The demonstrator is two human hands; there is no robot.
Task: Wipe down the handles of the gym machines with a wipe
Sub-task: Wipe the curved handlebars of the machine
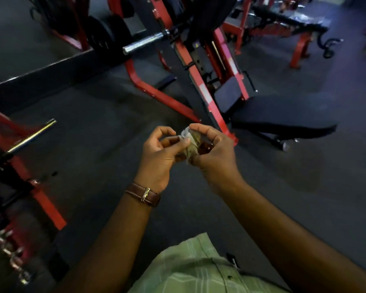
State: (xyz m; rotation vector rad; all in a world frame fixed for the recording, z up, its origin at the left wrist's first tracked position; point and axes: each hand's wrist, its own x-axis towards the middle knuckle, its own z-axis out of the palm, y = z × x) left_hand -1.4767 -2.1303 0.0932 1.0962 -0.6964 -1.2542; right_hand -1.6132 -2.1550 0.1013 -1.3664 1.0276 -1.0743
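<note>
Above the dark gym floor [93, 144], both hands meet around a crumpled wipe [189, 144]: the left hand [159, 157] pinches its near edge in a curled grip, the right hand [215, 153] curls round the far side. A red-framed bench [283, 121] stands just beyond.

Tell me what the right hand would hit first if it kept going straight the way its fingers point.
The right hand curls leftward around the crumpled wipe, so it would meet the wipe at once, then the left hand gripping the other side. Depth is hard to judge.
</note>
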